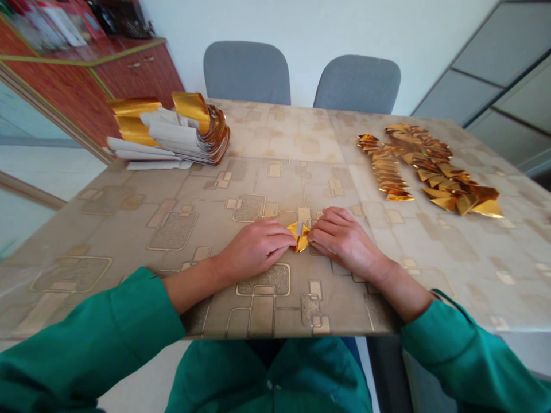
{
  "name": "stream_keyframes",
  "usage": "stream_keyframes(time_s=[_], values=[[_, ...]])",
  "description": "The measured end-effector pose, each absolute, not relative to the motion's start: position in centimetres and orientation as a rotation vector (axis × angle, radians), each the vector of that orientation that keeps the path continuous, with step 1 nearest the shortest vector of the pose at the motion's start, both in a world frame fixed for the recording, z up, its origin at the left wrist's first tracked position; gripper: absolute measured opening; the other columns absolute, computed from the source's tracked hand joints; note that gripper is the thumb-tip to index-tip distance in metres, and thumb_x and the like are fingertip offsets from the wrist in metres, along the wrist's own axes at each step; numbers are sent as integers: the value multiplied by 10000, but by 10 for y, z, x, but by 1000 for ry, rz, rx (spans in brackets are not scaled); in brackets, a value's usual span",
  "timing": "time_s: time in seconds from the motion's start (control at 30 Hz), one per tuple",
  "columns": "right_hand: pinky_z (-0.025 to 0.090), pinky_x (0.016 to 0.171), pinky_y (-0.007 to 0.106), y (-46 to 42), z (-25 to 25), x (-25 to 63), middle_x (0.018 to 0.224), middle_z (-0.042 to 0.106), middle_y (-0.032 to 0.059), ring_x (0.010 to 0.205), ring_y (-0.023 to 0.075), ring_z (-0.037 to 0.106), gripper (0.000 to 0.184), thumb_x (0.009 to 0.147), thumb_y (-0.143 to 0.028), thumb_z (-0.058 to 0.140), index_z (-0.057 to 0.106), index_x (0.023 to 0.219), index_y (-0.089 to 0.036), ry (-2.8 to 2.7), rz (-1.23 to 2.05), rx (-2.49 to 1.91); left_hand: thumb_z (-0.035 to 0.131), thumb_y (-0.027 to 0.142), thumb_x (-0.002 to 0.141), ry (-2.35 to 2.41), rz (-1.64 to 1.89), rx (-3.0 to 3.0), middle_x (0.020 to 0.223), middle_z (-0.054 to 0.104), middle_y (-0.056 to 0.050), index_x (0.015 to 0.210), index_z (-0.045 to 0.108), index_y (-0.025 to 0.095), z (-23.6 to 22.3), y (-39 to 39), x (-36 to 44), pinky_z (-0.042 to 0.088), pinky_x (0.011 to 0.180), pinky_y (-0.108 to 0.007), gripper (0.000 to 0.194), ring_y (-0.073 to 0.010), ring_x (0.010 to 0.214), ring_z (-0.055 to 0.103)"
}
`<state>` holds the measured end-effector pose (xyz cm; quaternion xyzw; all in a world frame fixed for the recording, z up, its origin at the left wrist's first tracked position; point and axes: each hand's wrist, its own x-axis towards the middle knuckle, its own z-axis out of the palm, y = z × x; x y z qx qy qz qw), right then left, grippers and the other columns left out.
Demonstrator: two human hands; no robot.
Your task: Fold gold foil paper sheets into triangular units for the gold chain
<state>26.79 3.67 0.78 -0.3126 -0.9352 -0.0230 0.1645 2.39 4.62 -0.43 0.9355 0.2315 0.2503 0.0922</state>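
A small folded piece of gold foil paper (298, 235) lies on the table (129, 229) near its front edge. My left hand (253, 248) pinches its left side, fingers pressed together on it. From the other side my right hand (344, 238) grips it with curled fingers. Both hands rest on the tabletop, in green sleeves. Most of the paper is hidden between the fingertips.
A stack of gold and white foil sheets (172, 133) sits at the back left. Rows of several folded gold pieces (426, 166) lie at the back right. Two grey chairs (247, 71) stand behind the table. A wooden cabinet (86, 80) is at the left.
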Motion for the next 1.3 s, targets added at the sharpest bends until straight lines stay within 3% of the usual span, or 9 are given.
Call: stream_keyframes(time_s=[0.2,0.4,0.57,0.83,1.03,1.3], values=[[405,833,346,38,8,269,824,643,49,849,203,528,234,1013,-232,456,649,883,-218,-2658,19,-933,469,144,1016,457,691,2934,1099,738,-83,1114,705,174,-4,63,18,541,912,-380,258,-220,1021,662],[390,971,381,36,7,267,780,636,36,817,198,539,220,983,-178,437,623,873,-216,-2637,-75,-948,489,185,1019,627,695,2963,974,720,-80,1058,707,163,-11,63,26,541,843,-326,222,-189,918,658],[408,941,377,34,8,267,767,628,42,841,208,538,215,956,-144,439,616,850,-206,-2619,-60,-948,514,210,1010,734,740,2863,927,712,-56,1002,707,163,-12,56,31,519,795,-298,199,-172,855,641],[401,843,359,33,9,270,823,651,43,844,202,555,166,1004,-275,487,618,930,-203,-2549,218,-1009,570,242,985,939,794,2553,946,737,-24,1096,651,204,-13,48,34,523,756,-288,143,-165,831,679],[385,726,304,39,-2,269,803,630,32,772,177,538,141,1004,-244,500,598,915,-194,-2386,463,-1056,658,203,907,1058,850,2349,840,711,21,936,599,200,-12,51,39,490,647,-231,65,-124,707,665],[347,779,325,39,-14,259,859,683,37,800,191,585,122,997,-273,530,589,1067,-193,-2327,336,-1245,620,148,914,999,826,2340,933,697,-8,841,595,185,-11,55,41,474,691,-245,85,-132,776,630]])
